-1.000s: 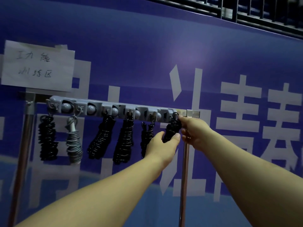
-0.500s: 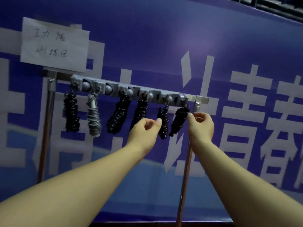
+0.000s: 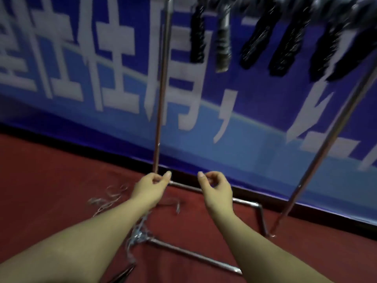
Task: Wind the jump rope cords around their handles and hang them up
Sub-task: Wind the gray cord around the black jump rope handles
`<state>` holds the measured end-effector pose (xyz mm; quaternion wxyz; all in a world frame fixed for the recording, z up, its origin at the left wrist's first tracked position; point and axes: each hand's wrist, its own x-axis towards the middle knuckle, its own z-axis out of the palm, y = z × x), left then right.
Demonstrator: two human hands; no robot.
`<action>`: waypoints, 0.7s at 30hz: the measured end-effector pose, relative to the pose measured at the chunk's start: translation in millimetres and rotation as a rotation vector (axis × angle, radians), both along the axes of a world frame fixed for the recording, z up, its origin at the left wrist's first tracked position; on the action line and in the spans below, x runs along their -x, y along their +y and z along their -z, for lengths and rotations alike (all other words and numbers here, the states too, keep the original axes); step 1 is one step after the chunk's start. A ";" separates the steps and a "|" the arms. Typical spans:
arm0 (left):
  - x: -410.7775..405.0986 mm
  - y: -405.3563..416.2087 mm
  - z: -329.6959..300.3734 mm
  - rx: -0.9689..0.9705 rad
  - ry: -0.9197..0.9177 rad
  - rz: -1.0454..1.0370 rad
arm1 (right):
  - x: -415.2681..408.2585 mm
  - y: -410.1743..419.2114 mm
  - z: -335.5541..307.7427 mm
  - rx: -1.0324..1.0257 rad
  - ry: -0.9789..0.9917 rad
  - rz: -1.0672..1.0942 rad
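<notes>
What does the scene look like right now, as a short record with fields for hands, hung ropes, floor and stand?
left hand: fingers loosely curled, holds nothing
right hand: fingers loosely curled, holds nothing
hung ropes: wound black bundles and one grey bundle, top of view, blurred
floor: loose grey cord tangled on red carpet
stand: metal poles, base bars on floor

Rack poles point(image 3: 161, 88) flank hands; loose cord point(image 3: 108, 198) underfoot.

Wound jump ropes hanging at top: six counted, five black point(image 3: 197, 35) and one grey point(image 3: 223, 39) (tops cut off by the frame, all blurred). Upright rack poles point(image 3: 161, 94): two. Hands: two, left point(image 3: 150, 187) and right point(image 3: 217, 189). Loose grey cord tangle on floor point(image 3: 138, 231): one.
</notes>
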<state>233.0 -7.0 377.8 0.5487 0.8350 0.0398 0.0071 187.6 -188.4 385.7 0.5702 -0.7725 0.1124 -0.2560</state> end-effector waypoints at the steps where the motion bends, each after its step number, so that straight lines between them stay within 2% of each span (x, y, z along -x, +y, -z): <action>1: 6.7 18.9 24.6 -0.023 0.046 -0.037 | 3.0 9.8 24.5 -0.006 0.051 -0.028; 5: 37.3 89.5 134.8 -0.103 0.260 -0.188 | 17.6 51.2 138.5 0.048 0.403 -0.153; 9: 67.4 118.8 219.6 -0.165 0.413 -0.257 | 32.3 63.8 214.3 0.034 0.624 -0.193; 13: 83.3 121.8 277.5 -0.250 0.517 -0.194 | 18.1 80.5 245.1 0.036 0.724 -0.252; 16: 87.5 119.2 310.2 -0.264 0.571 -0.181 | 5.9 103.2 253.0 -0.015 0.725 -0.298; 18: 84.6 118.9 334.1 -0.321 0.559 -0.206 | 0.7 115.1 263.4 -0.042 0.736 -0.307; 21: 75.8 119.1 359.8 -0.541 0.467 -0.203 | 4.7 122.4 284.7 -0.038 0.813 -0.303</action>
